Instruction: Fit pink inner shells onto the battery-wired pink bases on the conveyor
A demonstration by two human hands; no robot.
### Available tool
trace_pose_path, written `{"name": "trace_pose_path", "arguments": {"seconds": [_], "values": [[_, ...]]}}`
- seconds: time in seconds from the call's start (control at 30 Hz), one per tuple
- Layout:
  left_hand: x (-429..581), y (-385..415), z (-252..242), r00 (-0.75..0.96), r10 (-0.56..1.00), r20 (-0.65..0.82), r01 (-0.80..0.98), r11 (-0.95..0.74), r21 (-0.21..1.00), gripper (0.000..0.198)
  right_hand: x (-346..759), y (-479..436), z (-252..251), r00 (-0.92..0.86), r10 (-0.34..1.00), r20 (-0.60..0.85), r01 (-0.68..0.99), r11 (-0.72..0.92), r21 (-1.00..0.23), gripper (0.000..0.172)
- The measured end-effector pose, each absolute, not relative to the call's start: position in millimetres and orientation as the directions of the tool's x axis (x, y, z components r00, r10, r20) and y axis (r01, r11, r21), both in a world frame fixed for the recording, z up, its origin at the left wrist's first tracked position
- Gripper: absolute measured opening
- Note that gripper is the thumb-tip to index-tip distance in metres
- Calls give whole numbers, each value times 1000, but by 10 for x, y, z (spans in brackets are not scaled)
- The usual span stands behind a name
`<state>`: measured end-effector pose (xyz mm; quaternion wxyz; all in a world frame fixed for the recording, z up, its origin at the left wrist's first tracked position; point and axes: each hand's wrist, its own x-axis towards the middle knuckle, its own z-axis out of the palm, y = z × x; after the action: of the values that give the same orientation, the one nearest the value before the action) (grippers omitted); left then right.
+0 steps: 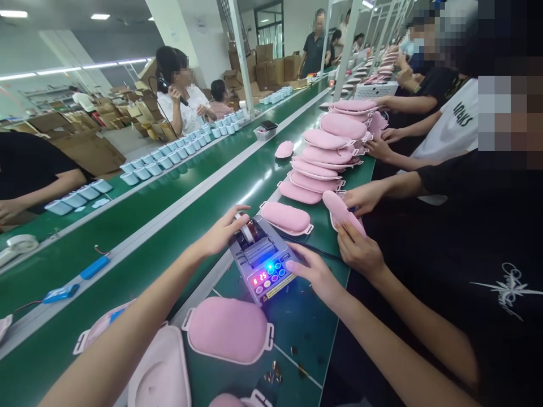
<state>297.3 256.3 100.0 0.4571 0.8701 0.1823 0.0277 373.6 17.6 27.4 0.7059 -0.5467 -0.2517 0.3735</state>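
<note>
Midframe, on the smooth green bench surface (303, 325): boxy grey plastic tape dispenser (263, 255) with glowing red digits. Left hand (223, 230) half curled, touching the tape roll (248, 232) at the upper end; cannot tell whether gripping. Right hand (316, 274) loosely open against the right edge, thumb over the button panel (271, 272). Just below, rounded pink oblong case (227, 330) with slotted end tabs. Lower left, pale shell with round recess (160, 370), partly behind the left forearm (127, 330). Right of centre, curved pink piece (337, 208) in a co-worker's hand (360, 249).
</note>
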Motion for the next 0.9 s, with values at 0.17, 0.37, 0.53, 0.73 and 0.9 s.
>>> {"name": "trace_pose_path", "arguments": {"seconds": [0.17, 0.37, 0.53, 0.73, 0.9], "values": [[2977, 2522, 1001, 905, 402, -140, 317, -418, 851, 76, 3724, 159, 249, 591, 805, -50, -265, 135, -955, 61], [2956, 2550, 999, 899, 414, -140, 295, -338, 894, 77, 3727, 180, 265, 610, 790, -60, -242, 114, -964, 55], [2913, 2595, 1029, 900, 411, -146, 282, -295, 913, 78, 3732, 194, 276, 619, 783, -55, -211, 98, -973, 56], [2899, 2595, 1041, 909, 392, -141, 273, -303, 913, 72, 3709, 206, 212, 634, 773, -19, -172, 117, -978, 55], [2949, 2563, 1045, 905, 402, -136, 282, -331, 900, 68, 3694, 211, 147, 630, 776, 28, -174, 175, -969, 56]]}}
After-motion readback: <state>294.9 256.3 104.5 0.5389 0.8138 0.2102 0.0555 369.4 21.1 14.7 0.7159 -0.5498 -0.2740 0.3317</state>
